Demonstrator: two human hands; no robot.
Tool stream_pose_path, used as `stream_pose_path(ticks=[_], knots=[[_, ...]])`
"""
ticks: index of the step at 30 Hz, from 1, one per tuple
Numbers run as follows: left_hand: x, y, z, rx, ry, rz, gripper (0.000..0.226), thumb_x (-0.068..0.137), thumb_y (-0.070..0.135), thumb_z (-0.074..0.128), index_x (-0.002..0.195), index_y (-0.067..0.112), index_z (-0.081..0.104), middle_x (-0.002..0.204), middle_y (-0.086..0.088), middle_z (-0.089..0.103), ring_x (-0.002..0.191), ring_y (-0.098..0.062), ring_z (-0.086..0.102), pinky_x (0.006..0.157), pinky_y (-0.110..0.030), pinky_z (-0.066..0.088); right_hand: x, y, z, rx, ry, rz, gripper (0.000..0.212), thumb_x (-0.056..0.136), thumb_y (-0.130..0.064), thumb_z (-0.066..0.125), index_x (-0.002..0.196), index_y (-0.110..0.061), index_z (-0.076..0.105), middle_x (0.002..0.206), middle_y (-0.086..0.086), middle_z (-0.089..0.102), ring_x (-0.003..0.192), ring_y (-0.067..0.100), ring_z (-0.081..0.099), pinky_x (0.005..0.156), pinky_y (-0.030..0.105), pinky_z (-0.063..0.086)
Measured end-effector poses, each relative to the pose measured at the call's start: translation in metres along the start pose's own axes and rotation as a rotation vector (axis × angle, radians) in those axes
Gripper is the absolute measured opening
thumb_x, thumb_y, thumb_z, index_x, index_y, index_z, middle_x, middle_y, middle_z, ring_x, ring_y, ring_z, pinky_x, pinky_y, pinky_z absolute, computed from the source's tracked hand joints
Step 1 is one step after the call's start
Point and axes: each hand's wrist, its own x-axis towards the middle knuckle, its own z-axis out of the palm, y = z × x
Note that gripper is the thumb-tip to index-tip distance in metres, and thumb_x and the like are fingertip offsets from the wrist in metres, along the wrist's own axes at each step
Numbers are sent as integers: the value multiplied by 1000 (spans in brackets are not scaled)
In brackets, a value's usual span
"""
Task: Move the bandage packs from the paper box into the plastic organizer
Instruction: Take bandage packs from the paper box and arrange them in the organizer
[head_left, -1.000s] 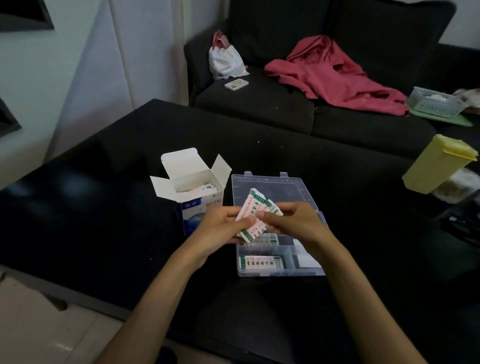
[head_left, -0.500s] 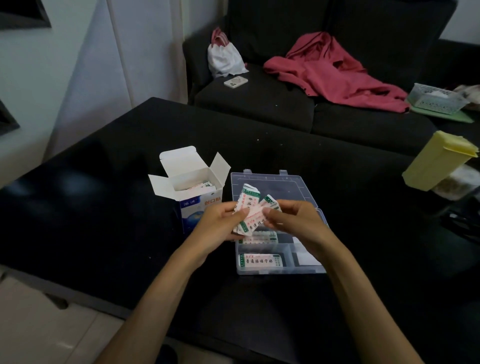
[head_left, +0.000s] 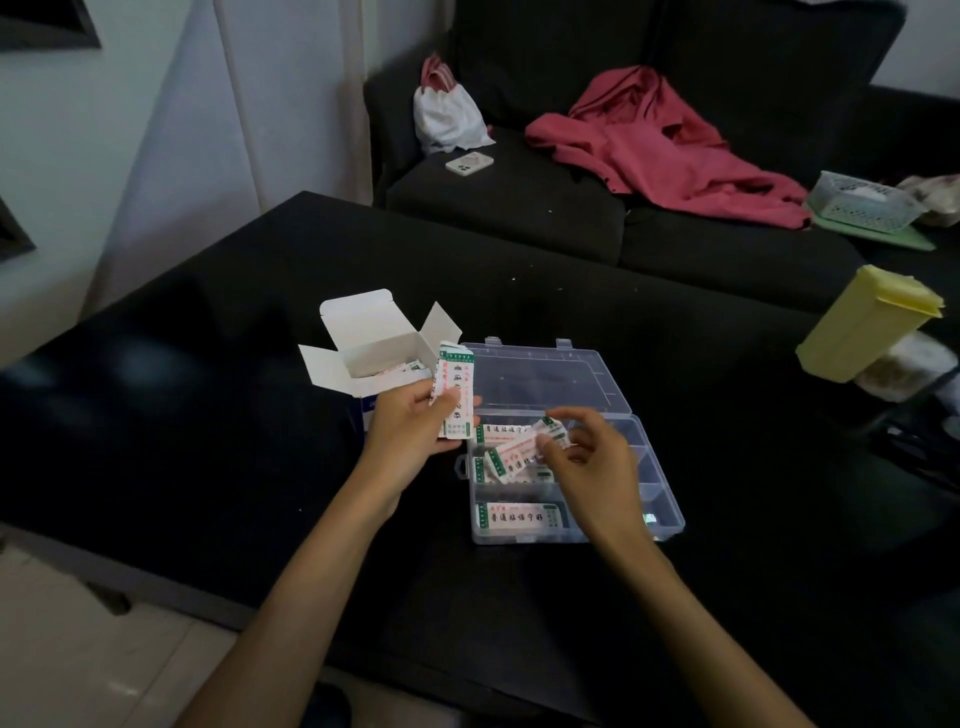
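An open white paper box (head_left: 363, 358) stands on the black table, with bandage packs showing inside. Right of it lies a clear plastic organizer (head_left: 660, 512), its lid (head_left: 535, 376) folded back. My left hand (head_left: 410, 426) grips a small stack of upright bandage packs (head_left: 454, 395) in front of the box. My right hand (head_left: 587, 462) pinches one pack (head_left: 519, 457) over the organizer's left middle compartment. Another pack (head_left: 517, 517) lies flat in the front left compartment.
A yellow plastic container (head_left: 867, 325) leans at the table's right edge over a clear bag. Behind the black table (head_left: 208, 415) a dark sofa carries a red garment (head_left: 660, 150), a white bag (head_left: 449, 117), a phone and a small basket.
My hands have parted: the left moved left toward the box with the stack, the right came down over the organizer with one pack.
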Motion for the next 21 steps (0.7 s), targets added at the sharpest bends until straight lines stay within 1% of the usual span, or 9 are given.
stream_pose_path(ticks=[4, 6, 9, 11, 12, 14, 17, 19, 21], knots=[[1, 0, -2, -5, 12, 0, 22, 98, 12, 49, 115, 19, 61, 92, 10, 70, 84, -2, 68, 65, -15, 56, 1, 0, -1, 16, 27, 10, 17, 87, -12, 65, 96, -23, 54, 96, -10, 60, 77, -2, 64, 58, 14, 53], [1, 1, -2, -9, 11, -6, 22, 98, 12, 49, 115, 18, 61, 90, 11, 69, 80, 0, 68, 63, -15, 55, 2, 0, -1, 12, -38, 32, 20, 85, -12, 67, 93, -24, 53, 93, -5, 63, 79, 4, 66, 58, 15, 54], [1, 1, -1, -9, 0, -22, 21, 98, 12, 49, 113, 20, 61, 90, 12, 67, 79, 1, 66, 61, -14, 55, 4, 1, -2, -98, -147, 48, 28, 83, -15, 70, 102, -26, 55, 84, -1, 70, 77, 7, 68, 64, 23, 57], [1, 0, -1, -4, -10, -36, 20, 97, 11, 50, 107, 23, 62, 89, 13, 68, 78, 2, 66, 61, -14, 54, 7, 0, -2, -165, -167, 40, 23, 83, -18, 71, 100, -28, 60, 80, -1, 70, 73, 9, 67, 65, 25, 57], [1, 0, 0, -2, -18, -44, 19, 97, 11, 50, 105, 24, 62, 89, 12, 68, 78, 1, 66, 61, -15, 55, 9, 1, -2, -207, -167, 24, 17, 83, -20, 72, 96, -28, 64, 78, -3, 69, 69, 7, 65, 62, 22, 54], [1, -1, 0, 2, -33, -61, 19, 97, 12, 51, 105, 24, 63, 91, 9, 70, 80, -1, 67, 61, -16, 55, 10, -1, -4, -326, -189, -13, 9, 83, -22, 71, 91, -25, 70, 78, -8, 68, 61, 0, 57, 54, 12, 43], [1, -1, 0, -17, -46, -88, 18, 97, 12, 51, 102, 25, 63, 90, 7, 71, 82, -3, 67, 60, -15, 55, 13, -2, -5, -436, -231, -31, 5, 82, -25, 72, 87, -26, 74, 88, -12, 69, 56, -7, 51, 52, 8, 38], [0, 0, 0, -26, -65, -106, 18, 97, 14, 50, 104, 24, 64, 92, 5, 72, 85, -3, 67, 61, -15, 55, 16, -4, -7, -472, -244, -5, 4, 79, -28, 74, 83, -29, 74, 95, -12, 67, 65, -4, 54, 59, 12, 42], [0, 0, 1, -43, -75, -125, 17, 97, 15, 51, 100, 25, 65, 91, 6, 73, 83, -2, 68, 63, -15, 54, 19, -5, -8, -523, -254, 21, 4, 77, -32, 76, 81, -31, 74, 102, -8, 64, 86, 3, 56, 71, 22, 47]])
